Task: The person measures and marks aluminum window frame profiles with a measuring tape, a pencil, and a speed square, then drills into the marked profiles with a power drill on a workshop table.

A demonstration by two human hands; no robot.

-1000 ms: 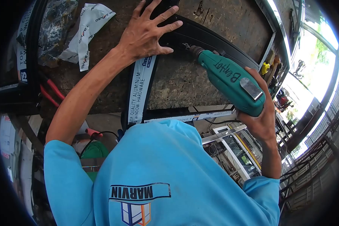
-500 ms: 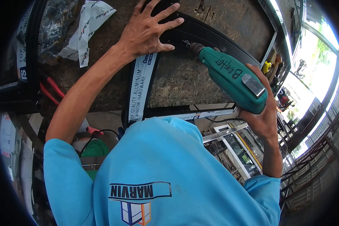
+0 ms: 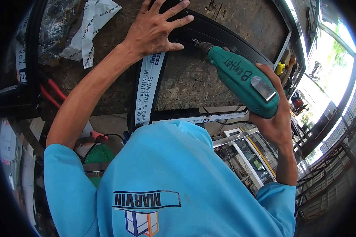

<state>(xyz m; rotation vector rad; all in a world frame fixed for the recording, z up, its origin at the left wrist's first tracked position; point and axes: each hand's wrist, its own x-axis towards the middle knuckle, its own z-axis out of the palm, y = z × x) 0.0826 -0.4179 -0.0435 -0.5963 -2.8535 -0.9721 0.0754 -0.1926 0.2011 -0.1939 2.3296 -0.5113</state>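
My right hand [image 3: 273, 120] is wrapped around the rear of a green power drill [image 3: 245, 81], which has handwriting on its side. The drill's chuck and bit point left at a black aluminum frame [image 3: 221, 33]. Bright metal shavings [image 3: 195, 41] lie at the bit tip, where the bit meets the frame. On that same frame my left hand [image 3: 154, 31] lies flat with its fingers spread, a short way left of the bit. Below this hand, a black upright piece with printed protective tape [image 3: 146, 91] runs down toward my shirt.
A worn wooden workbench [image 3: 194, 89] lies under the frame. At the upper left are a crumpled white printed wrapper [image 3: 87, 35] and clear plastic [image 3: 57, 31]. Red tool handles [image 3: 53, 91] stick out below them. A yellow object [image 3: 280, 68] sits at the bench's right edge.
The drill and my right hand have shifted very slightly left and up in view. My left hand stays spread on the frame.
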